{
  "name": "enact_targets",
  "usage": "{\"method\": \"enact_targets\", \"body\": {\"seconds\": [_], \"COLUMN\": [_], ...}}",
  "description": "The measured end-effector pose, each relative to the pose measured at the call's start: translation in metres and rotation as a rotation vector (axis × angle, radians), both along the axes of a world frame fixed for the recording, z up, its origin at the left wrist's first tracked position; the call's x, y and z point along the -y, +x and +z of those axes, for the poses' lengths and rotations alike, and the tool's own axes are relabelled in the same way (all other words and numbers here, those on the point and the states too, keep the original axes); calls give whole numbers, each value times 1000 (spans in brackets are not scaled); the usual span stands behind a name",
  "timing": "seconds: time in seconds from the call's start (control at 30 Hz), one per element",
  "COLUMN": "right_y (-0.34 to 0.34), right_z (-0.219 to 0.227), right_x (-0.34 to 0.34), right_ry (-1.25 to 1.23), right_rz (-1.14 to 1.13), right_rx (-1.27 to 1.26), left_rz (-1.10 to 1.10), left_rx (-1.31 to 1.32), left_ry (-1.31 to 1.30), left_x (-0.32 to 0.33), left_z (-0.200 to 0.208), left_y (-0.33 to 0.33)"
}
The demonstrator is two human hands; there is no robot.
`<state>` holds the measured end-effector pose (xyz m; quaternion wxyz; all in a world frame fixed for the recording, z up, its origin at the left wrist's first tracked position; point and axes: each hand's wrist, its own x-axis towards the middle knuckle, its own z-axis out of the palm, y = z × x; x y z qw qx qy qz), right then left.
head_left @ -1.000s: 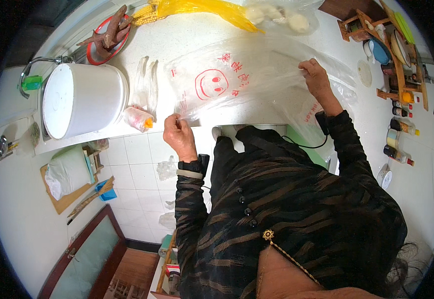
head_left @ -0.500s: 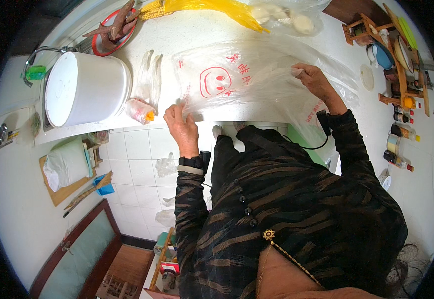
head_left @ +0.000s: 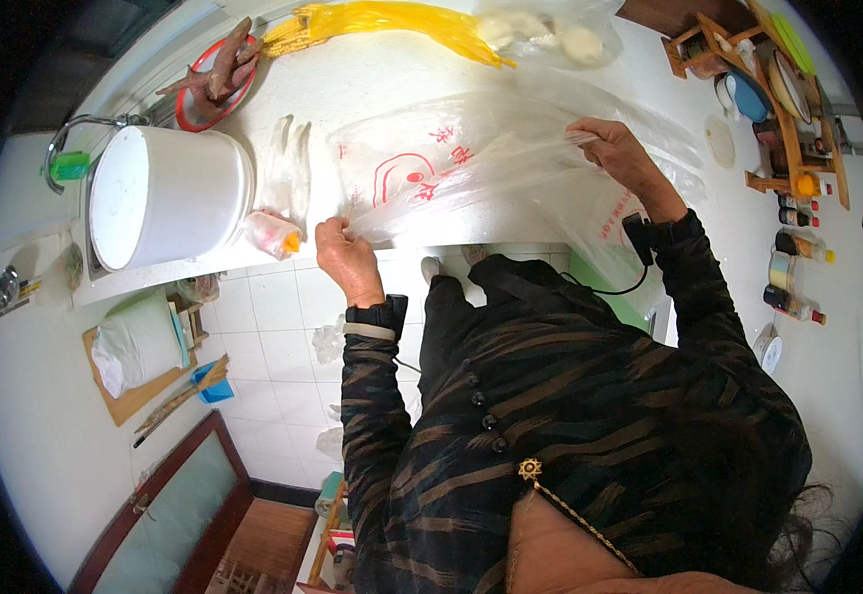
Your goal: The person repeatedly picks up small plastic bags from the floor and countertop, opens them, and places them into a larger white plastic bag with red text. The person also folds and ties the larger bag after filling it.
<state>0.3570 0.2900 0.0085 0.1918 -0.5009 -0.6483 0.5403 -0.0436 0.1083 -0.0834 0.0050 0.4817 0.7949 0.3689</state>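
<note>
1. Biggest first: the white countertop point(head_left: 298, 94), running across the top half of the frame. Looks smooth, so I'd bet thin film slides around on it easily.
2. Next, the clear plastic bag point(head_left: 481, 163) with a red smiley print, lying across the upper centre and draping toward the counter's front edge on the right. Looks super light and floppy, probably slippery too, and I'd guess it snags or tears if yanked. Best grip imo: a bunched edge or corner, pinched, since one flat layer would slip away.
3. White bucket point(head_left: 169, 198), left side, lying tipped over, well apart from the bag. Way stiffer than the film, I reckon.
4. Right hand point(head_left: 624, 163), upper right of centre: fingers curled in, thumb and fingertips pinching gathered film.
5. Left hand point(head_left: 347, 265), just below and left of the print: fingers bent nearly closed, nipping the bag's near left corner. Creases run between both hands, so that stretch looks fairly taut.
6. Smallest: a crinkly plastic-wrapped roll point(head_left: 275, 236) with an orange end, near the left hand, not touching it.
</note>
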Motion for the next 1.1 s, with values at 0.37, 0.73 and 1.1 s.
{"method": "enact_targets", "body": {"seconds": [0.37, 0.73, 1.1], "right_y": [12, 42, -4], "right_z": [-12, -32, -2], "right_x": [-2, -24, 1], "right_ry": [431, -41, -39], "right_rz": [43, -135, 25], "right_rx": [171, 183, 130], "left_rz": [112, -256, -271], "left_rx": [-66, 249, 200], "left_ry": [14, 80, 43], "left_x": [14, 18, 0], "left_z": [-14, 2, -8], "left_y": [-14, 35, 27]}}
